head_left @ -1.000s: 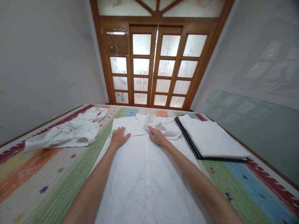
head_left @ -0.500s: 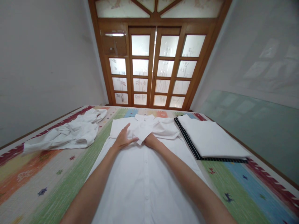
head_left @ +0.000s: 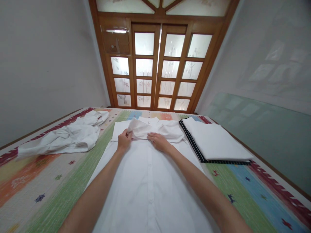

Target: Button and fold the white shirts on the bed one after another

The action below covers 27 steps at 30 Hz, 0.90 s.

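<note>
A white button-up shirt [head_left: 148, 181] lies flat and face up on a striped, many-coloured mat [head_left: 43, 181], its collar end far from me. My left hand [head_left: 124, 141] is closed, pinching a raised fold of the shirt's sleeve [head_left: 139, 128] near the collar. Flat on the shirt just right of the button line rests my right hand [head_left: 157, 141], fingers stretched out, pressing the cloth down beside that fold.
A crumpled white garment [head_left: 65, 137] lies on the mat to the left. A folded white cloth on a dark striped-edged piece [head_left: 213, 142] sits to the right. Wooden glass-paned doors [head_left: 155, 71] stand behind; a pale green panel [head_left: 267, 129] leans on the right wall.
My left hand, flat on the shirt before, has closed on the sleeve fold and lifted it. My right hand came out from under the fold and lies flat on top.
</note>
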Motion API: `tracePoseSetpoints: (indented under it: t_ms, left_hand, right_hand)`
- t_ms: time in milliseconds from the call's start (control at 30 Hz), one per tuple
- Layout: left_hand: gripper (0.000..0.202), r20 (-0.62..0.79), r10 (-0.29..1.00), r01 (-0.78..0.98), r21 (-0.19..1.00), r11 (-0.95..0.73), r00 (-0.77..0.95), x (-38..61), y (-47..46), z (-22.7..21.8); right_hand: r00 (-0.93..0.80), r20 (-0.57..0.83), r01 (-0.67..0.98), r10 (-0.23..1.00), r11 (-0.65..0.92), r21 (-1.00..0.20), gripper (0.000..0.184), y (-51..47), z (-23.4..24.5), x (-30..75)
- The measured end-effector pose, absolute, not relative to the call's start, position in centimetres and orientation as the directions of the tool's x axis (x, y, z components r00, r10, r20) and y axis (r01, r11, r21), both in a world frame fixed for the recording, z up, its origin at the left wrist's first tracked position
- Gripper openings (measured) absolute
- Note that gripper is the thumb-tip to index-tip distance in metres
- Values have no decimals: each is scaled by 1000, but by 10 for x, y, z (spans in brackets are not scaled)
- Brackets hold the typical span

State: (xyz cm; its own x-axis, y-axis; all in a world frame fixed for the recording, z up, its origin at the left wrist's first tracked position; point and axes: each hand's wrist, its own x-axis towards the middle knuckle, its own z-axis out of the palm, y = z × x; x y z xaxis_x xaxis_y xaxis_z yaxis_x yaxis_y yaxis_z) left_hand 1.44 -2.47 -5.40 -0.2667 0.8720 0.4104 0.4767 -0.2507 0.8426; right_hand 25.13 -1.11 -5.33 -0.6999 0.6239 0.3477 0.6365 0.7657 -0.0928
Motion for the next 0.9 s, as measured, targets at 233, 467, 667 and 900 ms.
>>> tracePoseSetpoints:
  t_ms: [233, 467, 667, 900]
  left_hand:
    - [14, 130, 853, -49, 983, -179, -506, 5, -8, -57]
    - [15, -18, 918, -454, 873, -179, -397, 6, -2, -56]
    - [10, -42, 910, -428, 891, -153, -412, 2, 3, -62]
    - [28, 44, 838, -211, 959, -188, -544, 5, -1, -64]
  right_hand:
    - [-495, 425, 858, 758, 504, 100, 48, -29, -44, 323]
    - [-179, 506, 979, 844, 105, 172, 44, -37, -39, 374]
    - [-127, 407, 981, 905, 53, 188, 34, -35, -41, 388]
    - [-82, 307, 991, 948, 111, -79, 41, -15, -38, 373]
